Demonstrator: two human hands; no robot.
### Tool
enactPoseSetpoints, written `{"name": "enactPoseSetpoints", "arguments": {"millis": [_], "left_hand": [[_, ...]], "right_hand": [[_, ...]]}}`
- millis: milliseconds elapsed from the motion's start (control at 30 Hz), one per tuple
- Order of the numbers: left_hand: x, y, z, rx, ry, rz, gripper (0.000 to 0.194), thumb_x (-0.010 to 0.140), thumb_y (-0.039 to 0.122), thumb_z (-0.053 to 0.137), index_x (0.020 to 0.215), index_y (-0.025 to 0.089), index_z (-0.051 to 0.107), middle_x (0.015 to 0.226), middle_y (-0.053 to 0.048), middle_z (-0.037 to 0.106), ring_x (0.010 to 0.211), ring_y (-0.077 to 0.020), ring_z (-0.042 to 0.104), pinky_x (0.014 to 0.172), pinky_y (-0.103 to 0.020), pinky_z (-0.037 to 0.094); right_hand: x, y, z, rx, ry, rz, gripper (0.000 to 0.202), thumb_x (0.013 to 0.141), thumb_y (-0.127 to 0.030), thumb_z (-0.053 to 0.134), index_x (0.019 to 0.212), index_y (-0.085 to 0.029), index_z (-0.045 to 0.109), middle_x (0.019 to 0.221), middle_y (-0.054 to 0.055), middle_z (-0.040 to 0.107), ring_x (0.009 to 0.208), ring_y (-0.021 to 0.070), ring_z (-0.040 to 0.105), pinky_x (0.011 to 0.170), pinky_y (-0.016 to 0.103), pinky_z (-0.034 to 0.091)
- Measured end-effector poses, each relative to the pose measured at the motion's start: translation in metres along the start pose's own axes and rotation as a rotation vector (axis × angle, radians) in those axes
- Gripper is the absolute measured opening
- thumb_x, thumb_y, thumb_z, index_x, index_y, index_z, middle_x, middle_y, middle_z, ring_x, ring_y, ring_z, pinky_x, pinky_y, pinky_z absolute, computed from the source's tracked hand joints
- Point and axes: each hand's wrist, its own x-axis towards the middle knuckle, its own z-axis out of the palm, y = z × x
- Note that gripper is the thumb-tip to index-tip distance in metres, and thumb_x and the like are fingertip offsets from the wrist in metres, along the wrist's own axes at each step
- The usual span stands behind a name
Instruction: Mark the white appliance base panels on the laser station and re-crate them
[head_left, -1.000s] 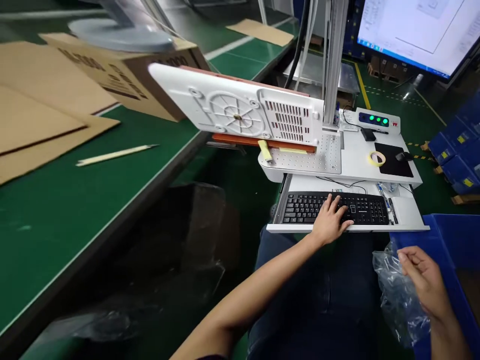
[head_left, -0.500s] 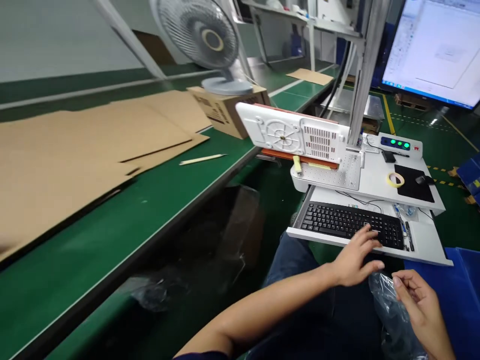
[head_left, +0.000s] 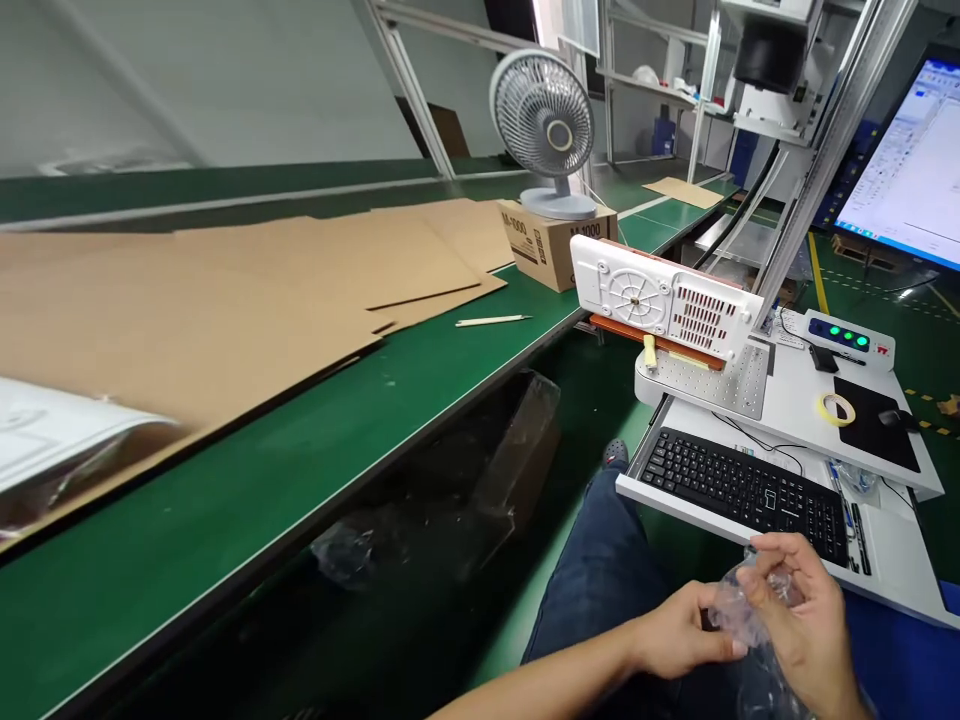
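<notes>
A fan [head_left: 538,112] is standing on a box [head_left: 559,258], cardboard [head_left: 277,310] is lying on a bench [head_left: 405,385], and tape [head_left: 823,414] is overlapping a mouse pad [head_left: 874,432].

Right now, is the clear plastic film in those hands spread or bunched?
Bunched: the clear plastic film is crumpled between left hand and right hand.

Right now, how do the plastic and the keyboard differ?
Colour: the plastic is clear, the keyboard black. Shape: the plastic is crumpled, the keyboard flat and oblong. State: the plastic is held in the right hand, the keyboard lies in the drawer.
</notes>
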Motion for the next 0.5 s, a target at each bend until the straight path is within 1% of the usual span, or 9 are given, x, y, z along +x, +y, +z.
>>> {"name": "enactPoseSetpoints", "arguments": {"millis": [67, 133, 200, 233, 267, 333, 400, 500], "left_hand": [[-0.012, 0.008, -0.013, -0.052, 0.084, 0.013, 0.05, 0.081, 0.059, 0.093, 0.092, 0.014, 0.075, 0.086, -0.002, 0.065, 0.083, -0.0154, 0.058, 0.09, -0.032, 0.049], [-0.026, 0.026, -0.025, -0.058, 0.149, 0.068, 0.048, 0.084, 0.056, 0.092, 0.1, 0.013, 0.077, 0.095, -0.005, 0.069, 0.09, -0.017, 0.06, 0.093, -0.032, 0.048], [-0.038, 0.048, -0.034, -0.022, 0.194, 0.114, 0.047, 0.087, 0.055, 0.089, 0.104, 0.013, 0.077, 0.1, -0.006, 0.07, 0.092, -0.0173, 0.06, 0.091, -0.031, 0.047], [-0.043, 0.059, -0.037, 0.0, 0.207, 0.127, 0.047, 0.088, 0.055, 0.088, 0.106, 0.013, 0.077, 0.101, -0.007, 0.07, 0.091, -0.0171, 0.06, 0.089, -0.03, 0.047], [-0.048, 0.068, -0.038, 0.018, 0.214, 0.135, 0.047, 0.089, 0.054, 0.087, 0.108, 0.013, 0.076, 0.103, -0.007, 0.07, 0.09, -0.017, 0.06, 0.087, -0.03, 0.047], [-0.053, 0.08, -0.038, 0.059, 0.228, 0.147, 0.046, 0.091, 0.054, 0.085, 0.11, 0.013, 0.074, 0.105, -0.008, 0.07, 0.09, -0.0174, 0.06, 0.086, -0.03, 0.048], [-0.054, 0.084, -0.038, 0.127, 0.273, 0.162, 0.043, 0.093, 0.053, 0.083, 0.104, 0.013, 0.072, 0.099, -0.007, 0.068, 0.088, -0.017, 0.058, 0.083, -0.029, 0.048], [-0.049, 0.084, -0.041, 0.229, 0.372, 0.172, 0.043, 0.095, 0.056, 0.08, 0.097, 0.014, 0.068, 0.088, -0.003, 0.063, 0.081, -0.0157, 0.053, 0.077, -0.028, 0.046]], "right_hand": [[0.006, 0.007, -0.009, -0.06, 0.125, 0.005, 0.045, 0.084, -0.057, 0.09, 0.11, -0.022, 0.077, 0.09, 0.005, 0.075, 0.083, 0.0211, 0.074, 0.074, 0.027, 0.064], [0.01, 0.02, -0.02, -0.126, 0.214, 0.05, 0.051, 0.079, -0.062, 0.092, 0.108, -0.022, 0.078, 0.1, 0.009, 0.079, 0.095, 0.0256, 0.077, 0.081, 0.031, 0.066], [0.009, 0.039, -0.025, -0.173, 0.262, 0.127, 0.058, 0.076, -0.067, 0.091, 0.11, -0.021, 0.078, 0.109, 0.012, 0.081, 0.1, 0.0284, 0.078, 0.084, 0.034, 0.066], [0.008, 0.05, -0.025, -0.188, 0.267, 0.158, 0.061, 0.076, -0.07, 0.09, 0.11, -0.021, 0.078, 0.11, 0.013, 0.081, 0.099, 0.0291, 0.078, 0.084, 0.035, 0.067], [0.005, 0.06, -0.022, -0.199, 0.26, 0.177, 0.062, 0.076, -0.071, 0.09, 0.11, -0.02, 0.078, 0.11, 0.013, 0.081, 0.098, 0.0297, 0.078, 0.084, 0.037, 0.067], [-0.003, 0.077, -0.01, -0.206, 0.233, 0.171, 0.061, 0.077, -0.071, 0.089, 0.107, -0.019, 0.079, 0.112, 0.013, 0.08, 0.103, 0.031, 0.078, 0.091, 0.04, 0.067], [-0.009, 0.088, 0.005, -0.19, 0.214, 0.13, 0.056, 0.08, -0.069, 0.088, 0.103, -0.019, 0.08, 0.119, 0.015, 0.079, 0.113, 0.0324, 0.077, 0.099, 0.042, 0.066], [-0.012, 0.091, 0.018, -0.182, 0.226, 0.065, 0.049, 0.086, -0.068, 0.085, 0.098, -0.02, 0.081, 0.127, 0.017, 0.077, 0.122, 0.0336, 0.074, 0.108, 0.047, 0.063]]}}
